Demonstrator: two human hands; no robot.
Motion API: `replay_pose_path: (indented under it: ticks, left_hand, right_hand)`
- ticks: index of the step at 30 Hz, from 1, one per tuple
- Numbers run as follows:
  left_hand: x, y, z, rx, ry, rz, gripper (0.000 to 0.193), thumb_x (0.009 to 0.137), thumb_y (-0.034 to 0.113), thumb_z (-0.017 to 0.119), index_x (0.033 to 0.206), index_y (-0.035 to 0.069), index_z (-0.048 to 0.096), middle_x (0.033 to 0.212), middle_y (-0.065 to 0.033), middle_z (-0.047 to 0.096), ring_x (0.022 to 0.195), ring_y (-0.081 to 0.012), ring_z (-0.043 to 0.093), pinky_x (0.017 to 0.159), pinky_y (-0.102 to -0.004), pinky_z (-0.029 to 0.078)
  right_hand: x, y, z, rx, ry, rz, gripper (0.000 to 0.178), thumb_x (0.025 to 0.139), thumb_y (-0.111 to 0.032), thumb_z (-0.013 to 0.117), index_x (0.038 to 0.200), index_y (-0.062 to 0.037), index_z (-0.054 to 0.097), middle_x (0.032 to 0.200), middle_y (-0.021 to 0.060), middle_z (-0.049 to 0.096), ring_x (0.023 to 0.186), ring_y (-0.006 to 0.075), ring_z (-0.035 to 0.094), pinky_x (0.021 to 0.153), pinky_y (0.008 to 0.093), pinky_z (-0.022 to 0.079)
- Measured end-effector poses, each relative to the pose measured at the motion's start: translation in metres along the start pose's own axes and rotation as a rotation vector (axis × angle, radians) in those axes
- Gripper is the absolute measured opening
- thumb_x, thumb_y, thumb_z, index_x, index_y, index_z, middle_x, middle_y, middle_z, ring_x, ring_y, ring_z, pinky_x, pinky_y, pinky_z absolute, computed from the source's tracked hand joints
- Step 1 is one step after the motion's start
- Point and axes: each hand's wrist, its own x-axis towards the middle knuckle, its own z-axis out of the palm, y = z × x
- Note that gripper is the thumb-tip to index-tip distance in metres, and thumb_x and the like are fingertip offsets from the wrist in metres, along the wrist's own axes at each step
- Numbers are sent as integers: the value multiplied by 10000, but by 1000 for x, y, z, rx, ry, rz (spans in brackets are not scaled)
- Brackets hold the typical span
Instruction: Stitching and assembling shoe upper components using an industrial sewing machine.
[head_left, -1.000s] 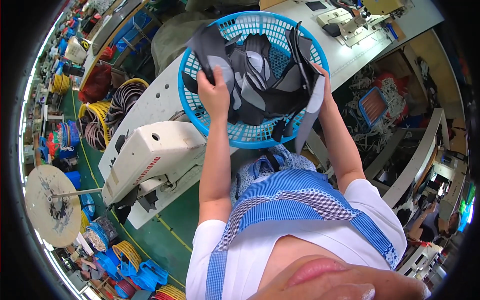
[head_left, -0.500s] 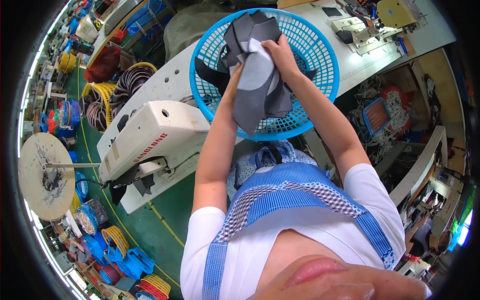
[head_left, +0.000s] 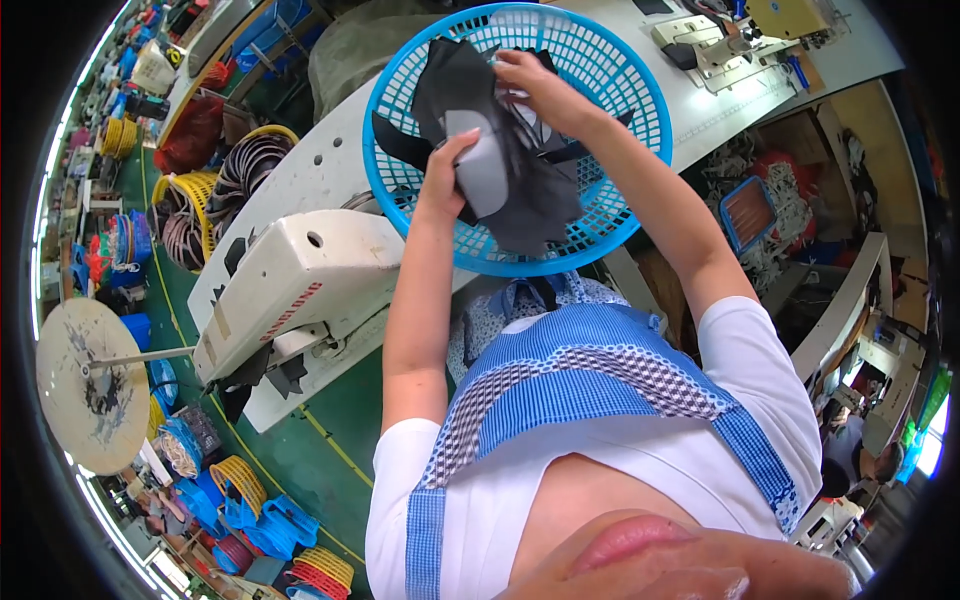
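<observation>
A bundle of black cut pieces of flat, fabric-like material (head_left: 450,82), some with pale grey faces, is held over a blue plastic basket (head_left: 655,140). My left hand (head_left: 445,178) grips the bundle's left side, its thumb lying across a light grey piece (head_left: 484,175). At the upper right of the bundle is my right hand (head_left: 545,92), its fingers bent around the edges of the black pieces; the fingertips are partly hidden. More black pieces hang down into the basket below both hands.
Left of the basket stands a white sewing machine (head_left: 310,255) on a pale table (head_left: 285,175). Another machine (head_left: 715,45) is at the far right. A round disc (head_left: 95,385) on a rod stands at the left, and yellow baskets (head_left: 190,195) hold bundled strips behind.
The bundle has come lower and fanned apart. My left hand has moved slightly left and down with its thumb now on the grey face; my right hand has shifted left and up.
</observation>
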Motion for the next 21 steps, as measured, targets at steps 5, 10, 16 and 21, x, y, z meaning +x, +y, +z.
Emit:
replay_pose_path:
  ticks: [5,10,16,21]
  left_hand:
    - [2,-3,-24,-115,-40,9,242,774,243,607,922,51,614,841,-70,644,754,-190,635,698,-304,509]
    - [1,-10,-27,-151,29,89,207,759,231,617,875,59,621,808,-54,634,733,-177,624,685,-293,501]
    - [-24,6,-33,-372,143,376,261,762,203,591,963,37,587,906,-81,624,854,-219,617,798,-357,502]
    - [-26,23,-23,-462,145,513,274,777,217,588,979,33,582,938,-78,621,878,-225,614,804,-363,502]
  right_hand:
    - [-35,17,-48,-574,-589,396,785,629,-156,648,1336,1,346,1242,126,484,1095,218,499,929,342,404]
    - [-77,77,-33,-942,-281,64,661,659,-152,651,1284,-105,439,1185,183,519,1041,340,542,861,401,449]
    - [-104,45,-98,-299,-159,360,350,792,19,487,1132,-50,535,911,79,639,857,204,634,740,299,499]
    - [-133,-4,-138,117,-65,481,334,783,10,534,1114,-30,548,964,89,637,831,164,640,736,273,517]
